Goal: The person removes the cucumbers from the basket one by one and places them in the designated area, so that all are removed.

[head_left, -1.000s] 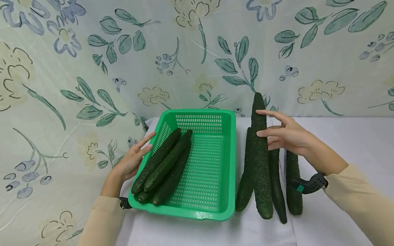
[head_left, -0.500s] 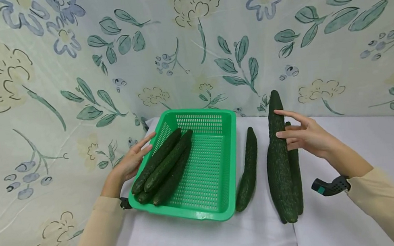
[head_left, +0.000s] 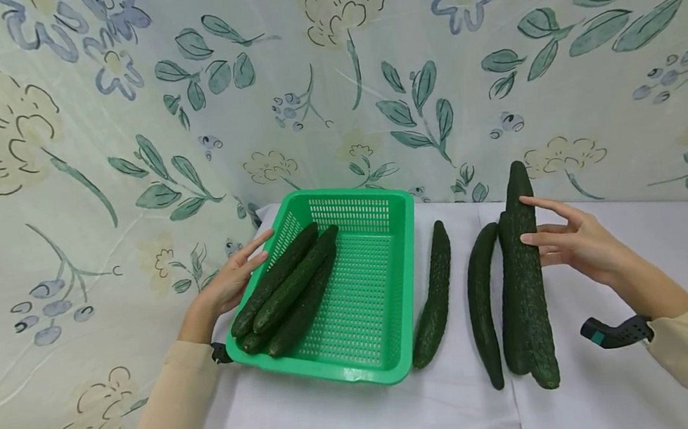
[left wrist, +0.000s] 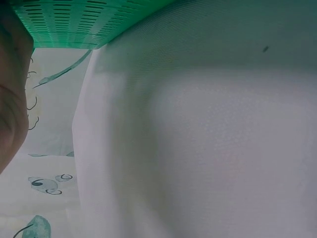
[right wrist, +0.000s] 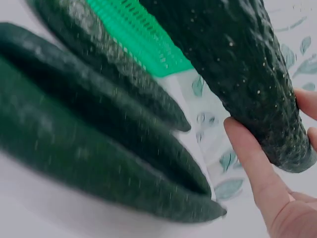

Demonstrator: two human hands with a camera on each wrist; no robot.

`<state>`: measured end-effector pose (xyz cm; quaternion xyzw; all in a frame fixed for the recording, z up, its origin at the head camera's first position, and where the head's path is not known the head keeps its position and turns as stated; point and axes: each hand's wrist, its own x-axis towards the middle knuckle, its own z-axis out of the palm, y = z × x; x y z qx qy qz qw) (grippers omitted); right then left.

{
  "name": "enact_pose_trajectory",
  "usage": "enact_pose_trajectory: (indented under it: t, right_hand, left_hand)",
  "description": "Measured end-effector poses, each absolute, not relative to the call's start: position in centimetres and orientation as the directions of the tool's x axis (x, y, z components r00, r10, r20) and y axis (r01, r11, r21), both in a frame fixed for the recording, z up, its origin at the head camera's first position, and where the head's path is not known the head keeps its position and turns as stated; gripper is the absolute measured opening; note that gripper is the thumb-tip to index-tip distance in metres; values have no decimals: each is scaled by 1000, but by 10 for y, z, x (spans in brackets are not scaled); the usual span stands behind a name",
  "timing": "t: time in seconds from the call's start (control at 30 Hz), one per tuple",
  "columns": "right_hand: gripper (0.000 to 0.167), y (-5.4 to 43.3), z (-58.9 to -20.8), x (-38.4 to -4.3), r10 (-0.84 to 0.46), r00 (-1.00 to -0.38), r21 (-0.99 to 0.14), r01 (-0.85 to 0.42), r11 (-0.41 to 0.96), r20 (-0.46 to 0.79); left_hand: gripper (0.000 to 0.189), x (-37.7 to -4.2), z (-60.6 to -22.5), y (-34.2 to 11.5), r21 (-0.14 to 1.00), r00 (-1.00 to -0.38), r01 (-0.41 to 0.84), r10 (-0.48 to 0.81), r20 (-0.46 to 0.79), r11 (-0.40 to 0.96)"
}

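Observation:
My right hand (head_left: 582, 237) pinches a long dark green cucumber (head_left: 531, 292) between thumb and fingers near its far end. The right wrist view shows the bumpy held cucumber (right wrist: 237, 74) raised above the others, with fingers on both sides. My left hand (head_left: 230, 280) lies against the outer left side of a green plastic basket (head_left: 412, 263), its visible fingers fairly straight. Several cucumbers (head_left: 294, 280) are heaped along the basket's left half. In the left wrist view, the slotted basket wall (left wrist: 69, 22) fills the top.
On the white cloth (head_left: 355, 425) right of the basket lie a cucumber (head_left: 433, 296), a thin curved cucumber (head_left: 484, 305) and another cucumber (head_left: 512, 323) partly hidden by the held one. A floral curtain (head_left: 334, 130) hangs behind and at the left.
My right hand has carried the held cucumber steadily rightwards, from beside the basket, past the thin cucumber, to over the rightmost one. My left hand and the basket stay in place.

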<state>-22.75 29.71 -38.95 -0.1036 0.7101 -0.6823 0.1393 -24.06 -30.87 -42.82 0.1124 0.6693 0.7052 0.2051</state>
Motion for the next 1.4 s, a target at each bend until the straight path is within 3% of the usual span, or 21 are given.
enact_pose_trajectory:
  t: [0.63, 1.4]
  right_hand:
    - [70, 346, -418, -223, -269, -957, -987, 66, 147, -105]
    - [74, 350, -446, -226, -215, -965, -939, 74, 337, -153]
  left_hand:
    - [52, -241, -429, -307, 991, -892, -131, 438, -109, -20]
    - [53, -236, -423, -307, 988, -891, -149, 440, -116, -42]
